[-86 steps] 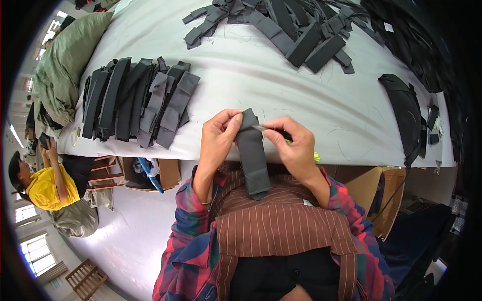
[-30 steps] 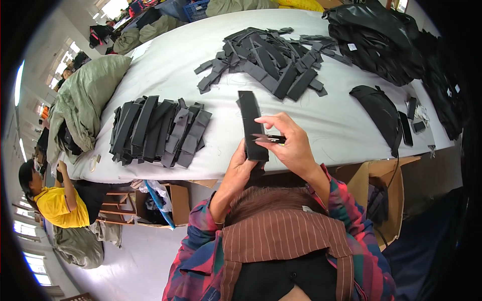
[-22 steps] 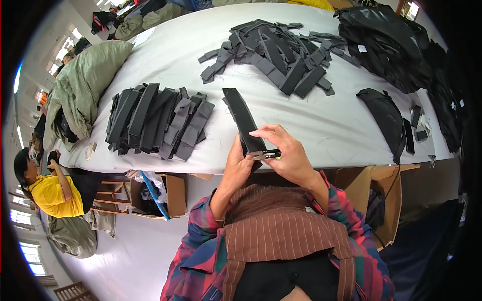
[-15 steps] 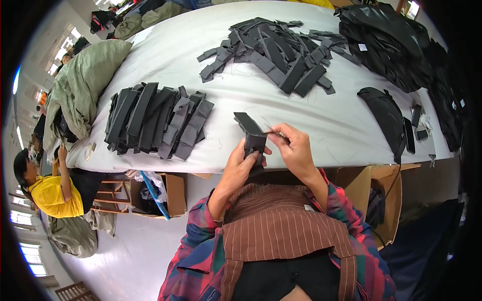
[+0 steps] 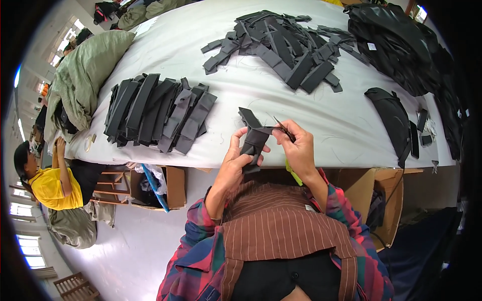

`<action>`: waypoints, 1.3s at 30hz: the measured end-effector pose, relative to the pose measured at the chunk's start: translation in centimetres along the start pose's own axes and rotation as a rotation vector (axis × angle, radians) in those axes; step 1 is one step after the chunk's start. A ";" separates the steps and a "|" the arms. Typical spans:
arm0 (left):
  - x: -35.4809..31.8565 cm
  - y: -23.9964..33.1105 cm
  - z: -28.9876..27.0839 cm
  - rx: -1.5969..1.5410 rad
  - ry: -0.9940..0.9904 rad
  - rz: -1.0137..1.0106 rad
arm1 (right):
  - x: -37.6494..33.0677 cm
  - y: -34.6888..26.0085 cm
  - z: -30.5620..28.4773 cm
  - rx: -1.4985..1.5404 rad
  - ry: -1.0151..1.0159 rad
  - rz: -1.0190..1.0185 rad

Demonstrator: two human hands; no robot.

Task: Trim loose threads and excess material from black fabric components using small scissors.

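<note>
My left hand [image 5: 234,163] is closed round a folded dark grey fabric strip [image 5: 255,138], held upright above the table's near edge. Its upper end leans to the left. Beside it, my right hand [image 5: 298,150] is closed on small dark thread snips [image 5: 285,130], whose thin tips point up and left. Their tips are close to the strip's right side; I cannot make out whether they touch it. A yellow-green band [image 5: 293,173] shows below my right hand, partly hidden by the wrist.
Similar strips lie in a row [image 5: 155,115] at left and a loose heap [image 5: 281,50] at the back. Black garments [image 5: 396,45], a curved black piece [image 5: 389,120] and a phone [image 5: 414,139] are at right. Below stand cardboard boxes [image 5: 175,188]. A person in yellow [image 5: 55,183] works at far left.
The thread snips now show plainly in my right hand, and the yellow-green band has come into sight. My left hand has tilted the strip slightly. The table appears a little higher in view.
</note>
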State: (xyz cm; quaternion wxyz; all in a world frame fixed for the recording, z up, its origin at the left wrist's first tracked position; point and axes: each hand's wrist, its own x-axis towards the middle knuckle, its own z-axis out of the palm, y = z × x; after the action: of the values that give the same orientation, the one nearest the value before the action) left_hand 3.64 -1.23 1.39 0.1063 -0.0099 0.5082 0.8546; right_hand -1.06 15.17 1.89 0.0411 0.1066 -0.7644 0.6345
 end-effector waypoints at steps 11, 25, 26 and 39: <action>1.7 -0.8 -0.4 0.568 0.330 0.333 | -1.9 0.3 1.1 -0.073 -0.105 -0.377; 3.4 -1.4 -2.3 0.201 0.263 0.233 | -0.4 -1.9 -0.6 -0.197 -0.244 -0.359; 3.5 -1.2 -2.2 0.252 0.258 0.259 | -0.1 -1.8 -0.6 -0.198 -0.240 -0.357; 3.3 -1.7 -0.8 0.370 0.332 0.530 | -1.0 0.9 0.9 0.364 -0.277 0.310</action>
State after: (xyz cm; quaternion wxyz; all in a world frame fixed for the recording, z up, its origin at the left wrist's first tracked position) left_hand 0.67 -0.63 -0.89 -0.2027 0.0029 0.6496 0.7327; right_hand -0.26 14.59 0.62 -0.1811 0.0795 -0.6434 0.7395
